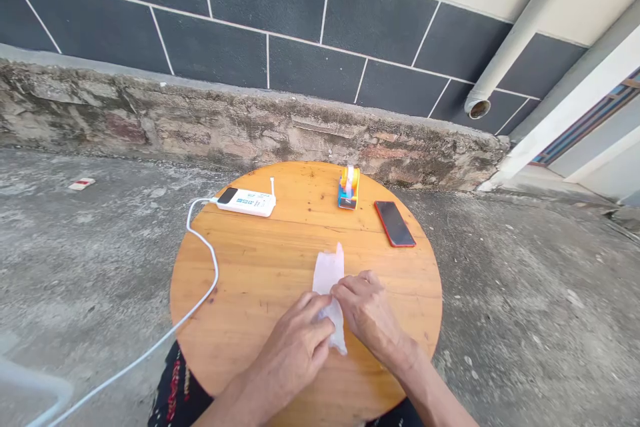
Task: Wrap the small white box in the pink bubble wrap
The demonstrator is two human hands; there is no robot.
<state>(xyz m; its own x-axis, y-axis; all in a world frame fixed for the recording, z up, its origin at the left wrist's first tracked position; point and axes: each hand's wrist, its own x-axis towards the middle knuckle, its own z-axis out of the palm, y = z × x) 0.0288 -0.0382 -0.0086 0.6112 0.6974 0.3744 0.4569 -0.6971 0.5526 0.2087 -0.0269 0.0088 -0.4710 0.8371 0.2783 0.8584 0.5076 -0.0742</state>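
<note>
Pinkish-white and flimsy, the thin sheet (328, 270) lies on the table (250, 267) beneath both hands. The right hand (367, 310) has its fingertips bunched on the sheet's near-right edge; the left hand (300, 333) lays its fingers over the opposite side, and whether they pinch it I cannot tell. A sharp pull between the hands could tear such thin material, and a breeze might flip the loose end beyond the fingers. The tabletop is round, knotted wood. Past the grip stands a tape dispenser (349, 188); to its right, a red-edged phone (395, 223); far left of the grip, a white device (247, 202) trailing a cable (217, 270). Around it all, concrete ground (500, 293) and, farthest ahead, a dark-tiled wall (300, 60)
</note>
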